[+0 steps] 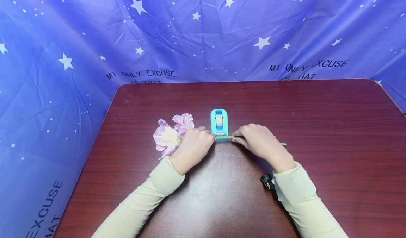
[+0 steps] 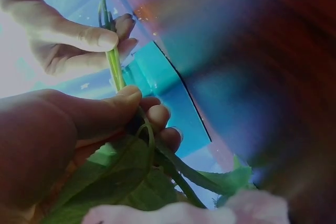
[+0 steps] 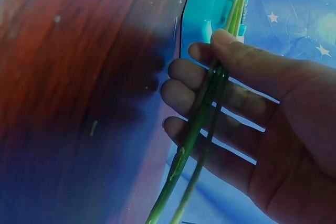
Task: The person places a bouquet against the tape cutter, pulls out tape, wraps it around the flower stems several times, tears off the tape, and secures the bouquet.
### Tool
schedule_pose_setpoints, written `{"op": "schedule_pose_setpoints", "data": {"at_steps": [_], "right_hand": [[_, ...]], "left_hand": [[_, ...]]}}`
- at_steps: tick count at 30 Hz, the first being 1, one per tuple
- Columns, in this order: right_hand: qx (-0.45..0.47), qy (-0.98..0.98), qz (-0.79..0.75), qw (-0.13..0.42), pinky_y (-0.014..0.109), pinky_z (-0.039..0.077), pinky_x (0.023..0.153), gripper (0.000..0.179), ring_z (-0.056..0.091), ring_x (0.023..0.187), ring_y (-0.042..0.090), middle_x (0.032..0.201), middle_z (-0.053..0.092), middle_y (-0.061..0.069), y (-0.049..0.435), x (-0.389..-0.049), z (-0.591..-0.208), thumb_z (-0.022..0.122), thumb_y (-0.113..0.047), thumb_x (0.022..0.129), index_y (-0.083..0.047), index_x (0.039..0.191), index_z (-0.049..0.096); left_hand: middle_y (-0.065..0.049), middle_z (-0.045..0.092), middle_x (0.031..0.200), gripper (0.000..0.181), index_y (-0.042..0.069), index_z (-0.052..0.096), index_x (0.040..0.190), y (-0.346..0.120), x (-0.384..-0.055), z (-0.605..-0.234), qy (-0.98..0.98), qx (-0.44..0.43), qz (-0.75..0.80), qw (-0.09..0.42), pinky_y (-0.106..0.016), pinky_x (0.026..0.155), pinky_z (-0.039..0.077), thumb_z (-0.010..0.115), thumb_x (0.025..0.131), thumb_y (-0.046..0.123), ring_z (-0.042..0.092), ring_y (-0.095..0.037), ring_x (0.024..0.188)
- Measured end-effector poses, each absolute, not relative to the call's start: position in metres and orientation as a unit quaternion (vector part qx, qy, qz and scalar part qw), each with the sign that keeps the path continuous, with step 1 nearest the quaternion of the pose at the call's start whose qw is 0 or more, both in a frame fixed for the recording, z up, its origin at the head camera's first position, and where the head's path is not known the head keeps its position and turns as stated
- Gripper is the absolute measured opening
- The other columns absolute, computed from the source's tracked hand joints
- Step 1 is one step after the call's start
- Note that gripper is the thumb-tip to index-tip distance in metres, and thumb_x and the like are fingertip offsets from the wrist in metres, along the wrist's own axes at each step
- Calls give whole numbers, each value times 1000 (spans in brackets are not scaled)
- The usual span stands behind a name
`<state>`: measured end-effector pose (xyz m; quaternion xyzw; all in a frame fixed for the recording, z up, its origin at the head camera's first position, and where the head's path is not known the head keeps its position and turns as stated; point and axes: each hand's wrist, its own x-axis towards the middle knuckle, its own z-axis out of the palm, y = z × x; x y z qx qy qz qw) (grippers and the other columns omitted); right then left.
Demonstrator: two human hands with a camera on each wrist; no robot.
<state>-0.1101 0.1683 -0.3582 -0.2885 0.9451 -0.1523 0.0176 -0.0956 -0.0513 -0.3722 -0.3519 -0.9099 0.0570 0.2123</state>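
Note:
Pink and white flowers (image 1: 167, 138) lie to the left, their green stems (image 1: 226, 137) running right across the front of a turquoise tape dispenser (image 1: 224, 125). My left hand (image 1: 196, 144) pinches the stems between thumb and fingers, close to the leaves (image 2: 123, 174) and blossoms. On the other side of the dispenser, my right hand (image 1: 260, 142) pinches the same stems, and their cut ends stick out past it. In the right wrist view the loose stem ends (image 3: 184, 166) pass over the palm. Between both hands the bundled stems lie at the dispenser's near end; whether they touch it I cannot tell.
The dark red wooden table (image 1: 152, 100) reaches back to a blue-purple cloth (image 1: 203, 37) with white stars and lettering. A small black object (image 1: 267, 181) sits at the right sleeve's cuff. A tiny green scrap (image 3: 94, 128) shows in the right wrist view.

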Motion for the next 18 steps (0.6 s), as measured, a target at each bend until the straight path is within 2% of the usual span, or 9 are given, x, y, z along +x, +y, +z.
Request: {"op": "schedule_pose_setpoints", "data": {"at_steps": [5, 10, 13, 18], "right_hand": [[-298, 942, -152, 18, 41, 47, 56, 15, 53, 57, 12, 65, 58, -9, 168, -110, -359, 73, -21, 90, -21, 75, 69], [-303, 940, -155, 19, 43, 50, 59, 10, 61, 63, 14, 71, 63, -8, 168, -110, -360, 73, -21, 90, -20, 80, 71], [-305, 939, -159, 19, 44, 53, 64, 5, 66, 70, 17, 78, 68, -6, 168, -109, -360, 72, -23, 91, -18, 88, 74], [-299, 938, -172, 18, 44, 55, 74, 16, 71, 83, 21, 90, 73, -1, 168, -110, -361, 71, -25, 91, -13, 101, 75]], "left_hand": [[3, 63, 61, 20, 17, 70, 68, -52, -95, -373, -911, -352, 54, 210, -30, 47, 46, 66, 85, 7, 60, -15, 60], [2, 62, 60, 21, 17, 69, 66, -52, -95, -374, -909, -352, 58, 216, -30, 46, 45, 66, 84, 6, 60, -14, 59], [3, 62, 59, 21, 17, 69, 66, -52, -95, -374, -907, -351, 63, 222, -29, 46, 45, 66, 84, 6, 59, -14, 59], [3, 62, 59, 21, 18, 69, 66, -51, -94, -374, -907, -351, 71, 223, -29, 45, 45, 66, 84, 7, 59, -14, 58]]}}
